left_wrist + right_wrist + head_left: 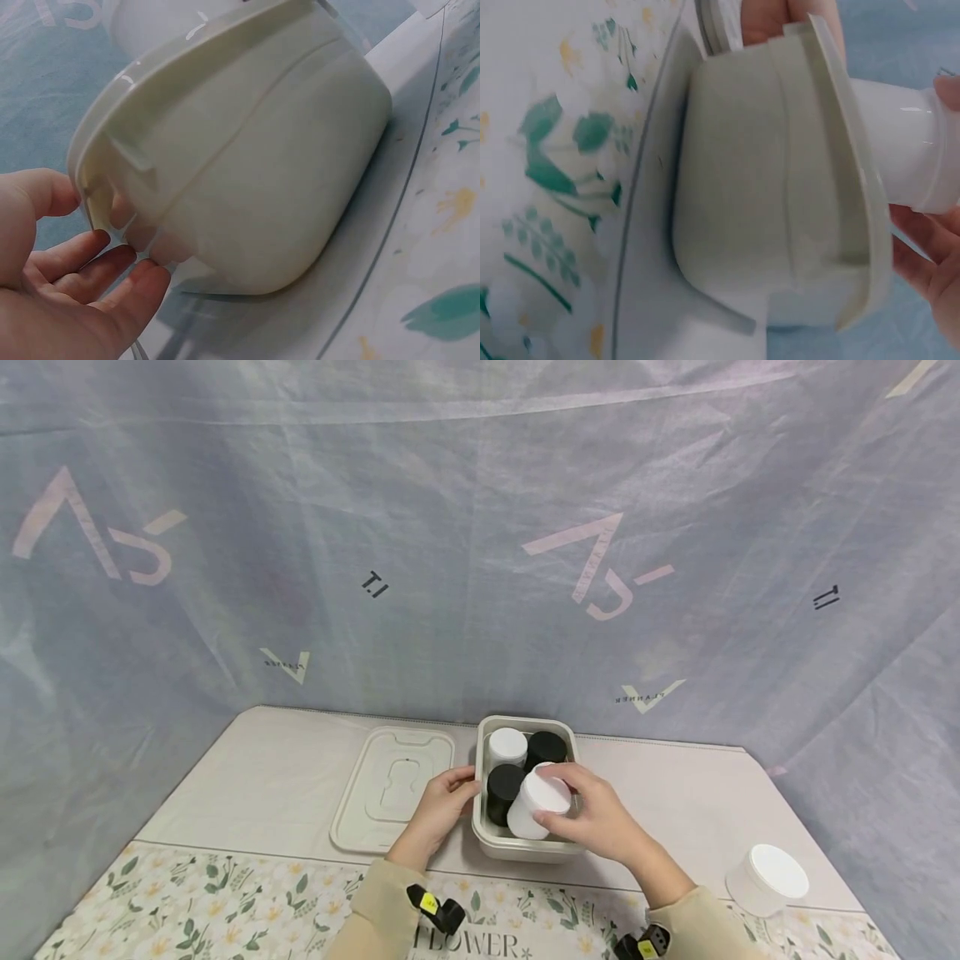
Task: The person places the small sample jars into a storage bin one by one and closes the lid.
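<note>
A cream plastic box (528, 852) holds two black-lidded jars, one at the back right (547, 748) and one at the front left (503, 787), and a white jar (507, 745) at the back left. My right hand (600, 814) grips another white jar (534, 810) by its lid, thumb on the near side and fingers on the far side. That jar leans, partly above the rim in the box's front right corner. My left hand (82, 277) holds the box's left edge, thumb at the rim and fingertips against the wall beneath it.
Left of the box a flat cream lid (393, 789) lies on the table. Another white jar (767, 881) stands at the far right near the front. A grey printed cloth (450, 568) hangs behind and at both sides. Flowered cloth (247, 902) covers the near table.
</note>
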The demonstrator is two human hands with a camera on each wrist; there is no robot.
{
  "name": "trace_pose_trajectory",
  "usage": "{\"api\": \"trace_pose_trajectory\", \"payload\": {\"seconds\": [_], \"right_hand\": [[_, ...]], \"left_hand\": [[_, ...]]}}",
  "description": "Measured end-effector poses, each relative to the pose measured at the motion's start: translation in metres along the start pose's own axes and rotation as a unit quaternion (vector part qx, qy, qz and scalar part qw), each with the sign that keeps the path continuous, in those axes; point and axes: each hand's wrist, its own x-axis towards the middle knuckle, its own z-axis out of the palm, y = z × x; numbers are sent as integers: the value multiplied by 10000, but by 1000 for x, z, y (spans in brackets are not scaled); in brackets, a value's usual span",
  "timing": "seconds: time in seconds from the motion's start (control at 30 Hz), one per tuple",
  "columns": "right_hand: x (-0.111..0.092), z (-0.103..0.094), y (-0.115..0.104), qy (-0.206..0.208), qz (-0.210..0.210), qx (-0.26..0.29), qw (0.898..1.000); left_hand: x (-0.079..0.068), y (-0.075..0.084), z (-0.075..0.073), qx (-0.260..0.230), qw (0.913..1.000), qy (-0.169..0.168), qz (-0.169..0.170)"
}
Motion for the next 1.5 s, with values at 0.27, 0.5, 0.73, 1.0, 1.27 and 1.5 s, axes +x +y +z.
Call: {"api": "trace_pose_trajectory", "payload": {"seconds": [0.27,0.5,0.73,1.0,1.27,1.5], "right_hand": [[3,18,-8,-113,-260,54,9996],[2,32,-9,-354,-336,-296,9984],[1,38,-12,-370,-319,-587,9971],[0,38,-15,-735,-47,-785,9942],[-3,36,-12,-643,-200,-1079,9919],[-8,28,-5,-24,-533,-1002,9935]], "left_hand": [[5,-6,0,80,9999,75,-12],[8,-11,0,80,9999,104,-44],[7,-9,1,95,9999,124,-24],[6,-7,0,150,9998,133,-46],[7,-10,0,238,9996,152,-56],[7,-11,0,216,9996,176,-92]]}}
